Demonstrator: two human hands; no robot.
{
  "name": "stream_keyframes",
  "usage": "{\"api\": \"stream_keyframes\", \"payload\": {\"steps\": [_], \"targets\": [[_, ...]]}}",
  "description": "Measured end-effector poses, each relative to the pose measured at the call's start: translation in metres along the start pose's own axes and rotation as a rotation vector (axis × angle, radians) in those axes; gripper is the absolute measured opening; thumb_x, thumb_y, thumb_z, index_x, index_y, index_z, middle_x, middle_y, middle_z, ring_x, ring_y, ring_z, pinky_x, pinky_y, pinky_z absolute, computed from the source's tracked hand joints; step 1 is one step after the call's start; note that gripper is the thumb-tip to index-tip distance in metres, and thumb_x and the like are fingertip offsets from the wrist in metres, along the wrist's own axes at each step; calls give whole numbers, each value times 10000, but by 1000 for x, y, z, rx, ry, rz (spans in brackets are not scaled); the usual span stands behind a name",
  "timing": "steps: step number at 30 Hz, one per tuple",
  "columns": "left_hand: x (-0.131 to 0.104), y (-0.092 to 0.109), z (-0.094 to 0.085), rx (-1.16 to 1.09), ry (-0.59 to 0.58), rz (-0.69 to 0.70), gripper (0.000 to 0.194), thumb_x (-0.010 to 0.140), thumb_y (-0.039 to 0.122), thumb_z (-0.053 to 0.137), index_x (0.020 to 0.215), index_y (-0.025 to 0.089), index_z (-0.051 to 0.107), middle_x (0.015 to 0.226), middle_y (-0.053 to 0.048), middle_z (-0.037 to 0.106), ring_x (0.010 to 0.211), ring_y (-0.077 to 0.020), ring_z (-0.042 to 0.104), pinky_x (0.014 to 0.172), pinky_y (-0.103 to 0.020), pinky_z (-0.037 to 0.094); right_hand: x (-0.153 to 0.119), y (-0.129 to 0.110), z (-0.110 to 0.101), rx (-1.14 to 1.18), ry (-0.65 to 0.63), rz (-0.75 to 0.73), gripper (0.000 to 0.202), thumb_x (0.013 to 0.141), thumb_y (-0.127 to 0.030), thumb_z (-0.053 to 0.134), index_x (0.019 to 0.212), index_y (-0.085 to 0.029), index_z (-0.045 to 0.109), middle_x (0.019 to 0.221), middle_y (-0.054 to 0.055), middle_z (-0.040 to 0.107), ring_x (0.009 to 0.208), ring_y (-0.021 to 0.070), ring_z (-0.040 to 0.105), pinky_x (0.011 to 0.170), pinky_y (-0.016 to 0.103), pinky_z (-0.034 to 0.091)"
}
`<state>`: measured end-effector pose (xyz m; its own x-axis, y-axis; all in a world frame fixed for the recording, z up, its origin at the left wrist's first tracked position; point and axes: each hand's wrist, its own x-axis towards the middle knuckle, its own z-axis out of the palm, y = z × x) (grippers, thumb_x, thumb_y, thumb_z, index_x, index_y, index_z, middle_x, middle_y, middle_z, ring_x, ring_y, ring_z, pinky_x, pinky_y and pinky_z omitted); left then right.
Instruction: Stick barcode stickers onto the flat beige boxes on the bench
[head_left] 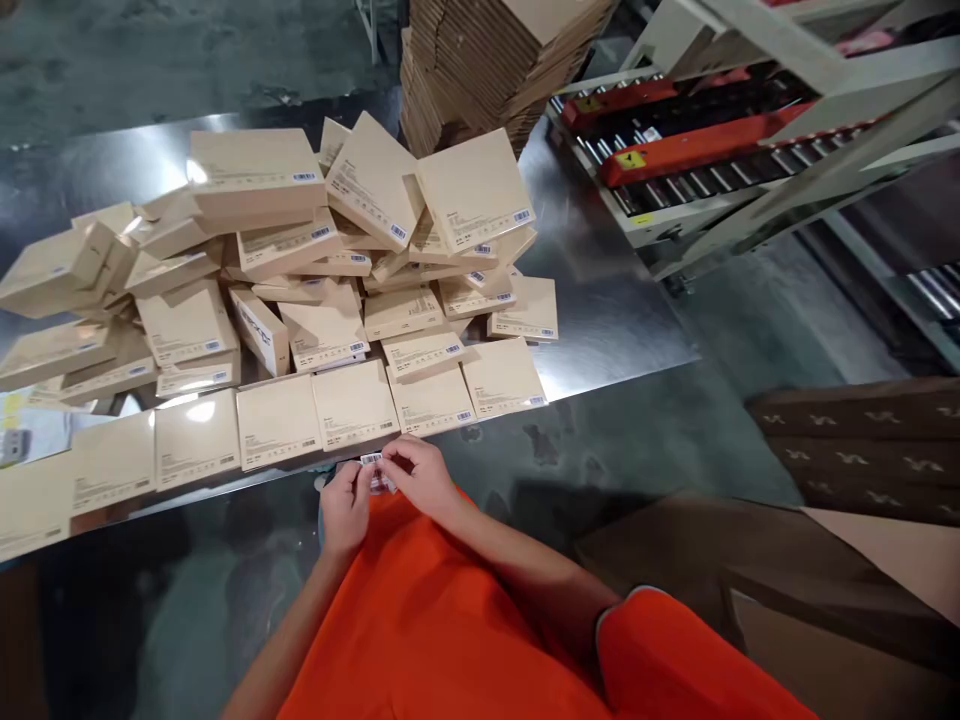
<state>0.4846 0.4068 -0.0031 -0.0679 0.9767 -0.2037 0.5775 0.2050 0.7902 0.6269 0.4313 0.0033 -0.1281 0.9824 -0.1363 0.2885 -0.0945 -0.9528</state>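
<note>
Close to my body, just off the table's front edge, my left hand (347,508) and my right hand (421,478) pinch a small white barcode label (371,459) between them. More label material shows just below it, partly hidden by the fingers. In front of my hands a row of flat beige boxes (354,404) lies along the edge of the metal table (622,345). Some of these boxes have a barcode label at a lower corner. Behind the row is a loose pile of similar beige boxes (322,322), several tilted or stacked on one another.
Flattened cardboard (487,70) is stacked beyond the table. A roller conveyor (697,150) with red rails stands at the upper right. Brown cartons (847,450) are at the right, near an open cardboard box (825,640). Papers (41,430) lie at the table's left.
</note>
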Motion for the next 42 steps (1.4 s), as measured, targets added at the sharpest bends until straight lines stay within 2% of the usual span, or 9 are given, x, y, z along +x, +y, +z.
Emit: {"api": "stream_keyframes", "payload": {"steps": [4,6,7,9,11,14,21,36,42], "targets": [[-2,-16,-4,79,-7,-18,401,877,460,418,558,217,443,478,38,438,476,-120,432,496,-235,326,12,18,0,-67,35,46,155,817,-296,558,729,-188,625,700,6,589,628,126,525,585,234,427],[1,-26,-9,117,-12,-31,390,892,455,398,596,217,487,518,16,522,514,-140,497,518,-244,363,22,33,-4,-144,74,94,183,842,-310,530,760,-187,639,738,19,601,661,136,545,616,242,443],[4,-30,-11,131,-25,-29,372,900,439,390,631,215,518,600,-10,604,578,-155,556,556,-251,398,28,41,-6,-190,90,117,190,846,-304,525,758,-185,644,748,25,599,678,142,550,639,250,445],[11,-39,-13,156,-85,-3,335,902,396,400,665,210,547,914,-73,712,795,-188,642,675,-270,454,38,54,-8,-287,102,157,186,838,-281,542,728,-181,653,749,33,586,717,158,546,693,270,436],[18,-43,-12,185,-175,30,311,889,358,436,636,209,540,1223,-86,645,955,-207,646,744,-280,467,45,62,-8,-392,100,191,175,833,-262,563,715,-178,662,761,43,583,775,179,533,755,295,408],[26,-45,-6,248,-276,27,301,881,312,468,604,206,525,1378,-74,545,922,-211,663,696,-284,474,51,64,0,-529,69,227,165,851,-249,559,755,-186,677,848,63,604,874,210,506,815,328,354],[31,-42,0,331,-337,-38,306,899,267,461,607,200,525,1440,-54,480,904,-199,675,654,-277,479,51,59,13,-720,-8,282,172,886,-292,533,822,-227,679,987,67,618,992,247,469,819,348,308],[34,-50,-2,313,-331,-18,303,885,277,472,603,202,552,1408,-71,513,933,-217,676,692,-302,489,51,60,17,-877,-12,235,240,902,-279,468,821,-210,684,961,96,610,984,265,473,821,374,319],[34,-48,-3,320,-333,-7,350,883,286,464,545,203,500,1360,-87,562,799,-199,684,622,-294,464,50,65,20,-924,-2,203,258,917,-270,436,866,-202,679,964,115,607,973,274,480,812,385,329]]}}
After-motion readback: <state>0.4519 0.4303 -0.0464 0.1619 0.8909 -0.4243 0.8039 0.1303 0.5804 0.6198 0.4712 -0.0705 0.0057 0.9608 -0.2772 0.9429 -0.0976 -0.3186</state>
